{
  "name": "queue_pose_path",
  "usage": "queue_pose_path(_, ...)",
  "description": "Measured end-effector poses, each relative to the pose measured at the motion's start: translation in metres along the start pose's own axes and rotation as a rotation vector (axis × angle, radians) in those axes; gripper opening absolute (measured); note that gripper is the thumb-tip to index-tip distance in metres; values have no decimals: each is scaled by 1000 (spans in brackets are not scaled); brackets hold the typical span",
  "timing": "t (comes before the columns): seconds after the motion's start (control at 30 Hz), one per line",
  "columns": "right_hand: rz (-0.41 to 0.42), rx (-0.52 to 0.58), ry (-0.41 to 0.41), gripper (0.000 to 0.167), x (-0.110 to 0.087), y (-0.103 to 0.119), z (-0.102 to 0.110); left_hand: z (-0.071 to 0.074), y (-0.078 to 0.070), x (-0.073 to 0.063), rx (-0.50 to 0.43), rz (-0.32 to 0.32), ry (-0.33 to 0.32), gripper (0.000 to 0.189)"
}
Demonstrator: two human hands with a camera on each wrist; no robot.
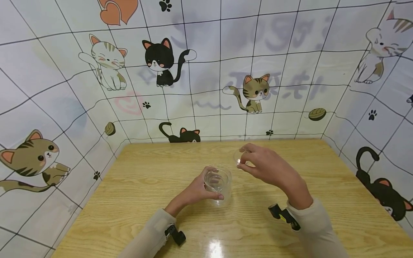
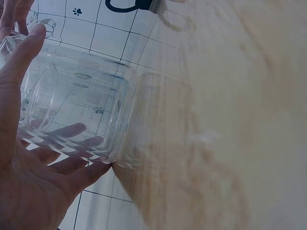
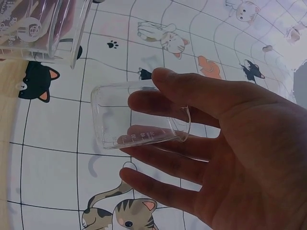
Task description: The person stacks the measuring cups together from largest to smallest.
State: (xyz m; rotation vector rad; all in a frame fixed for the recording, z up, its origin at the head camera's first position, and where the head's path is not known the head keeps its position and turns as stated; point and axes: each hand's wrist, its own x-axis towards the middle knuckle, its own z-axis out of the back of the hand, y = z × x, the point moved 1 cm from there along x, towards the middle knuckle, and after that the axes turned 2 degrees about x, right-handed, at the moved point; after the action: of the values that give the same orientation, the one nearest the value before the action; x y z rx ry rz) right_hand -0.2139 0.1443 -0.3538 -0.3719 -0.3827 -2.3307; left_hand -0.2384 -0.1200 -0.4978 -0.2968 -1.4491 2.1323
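Observation:
A large clear glass cup [image 1: 218, 183] stands upright on the wooden table [image 1: 135, 186], near the middle. My left hand [image 1: 196, 191] grips its side, fingers curled round the wall [image 2: 72, 115]. My right hand [image 1: 261, 163] is raised behind and to the right of it and holds a small clear measuring cup [image 1: 240, 156] tipped on its side. In the right wrist view the small cup [image 3: 139, 117] lies across my fingers with printed scale marks showing, and the large cup [image 3: 41, 28] sits at the top left. Both cups look empty.
Walls covered in a white grid sheet with cartoon cats [image 1: 161, 61] close in the table at the back and on both sides. The table's bare wood [image 1: 338, 179] stretches to the right and left of my hands.

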Motion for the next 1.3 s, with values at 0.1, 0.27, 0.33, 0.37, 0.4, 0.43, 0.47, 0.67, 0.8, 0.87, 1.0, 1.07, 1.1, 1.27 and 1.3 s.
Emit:
queue_pose_path(0.1, 3, -6, 0, 10, 1, 1, -2, 1, 1, 0, 6, -5, -3, 93)
queue_pose_path(0.27, 18, -16, 0, 10, 3, 4, -5, 1, 1, 0, 10, -2, -1, 92)
queue_pose_path(0.33, 24, -21, 0, 10, 3, 5, -6, 1, 1, 0, 13, 1, -2, 90)
queue_pose_path(0.37, 31, -19, 0, 10, 3, 6, -6, 1, 1, 0, 15, 2, -2, 90)
queue_pose_path(0.4, 35, -20, -1, 11, 3, 7, -7, 1, 1, 0, 16, 5, -2, 90)
queue_pose_path(0.43, 41, -21, -2, 11, 3, 7, -7, 1, 1, 0, 18, 7, -4, 90)
queue_pose_path(0.47, 46, -23, -3, 11, 4, 8, -8, 1, 1, -1, 19, 8, -5, 90)
queue_pose_path(0.67, 61, -22, -7, 10, 4, 9, -11, 1, 2, 0, 30, 18, -5, 91)
queue_pose_path(0.8, 69, -27, -10, 11, 5, 9, -11, 1, 2, 0, 25, 18, -5, 91)
queue_pose_path(0.87, 73, -31, -12, 11, 5, 10, -11, 1, 2, 0, 18, 19, -4, 91)
queue_pose_path(1.0, 74, -31, -10, 11, 5, 12, -12, 1, 2, 0, 0, 18, 7, 91)
queue_pose_path(1.07, 71, -31, -13, 11, 6, 13, -12, 1, 2, 0, 0, 16, 8, 91)
queue_pose_path(1.1, 70, -28, -14, 11, 6, 13, -13, 1, 3, -1, 2, 16, 7, 91)
queue_pose_path(1.27, 87, -31, -17, 11, 6, 13, -15, 0, 3, 1, -4, 17, 5, 91)
queue_pose_path(1.3, 93, -31, -18, 11, 5, 13, -15, -1, 3, 2, -9, 16, 7, 92)
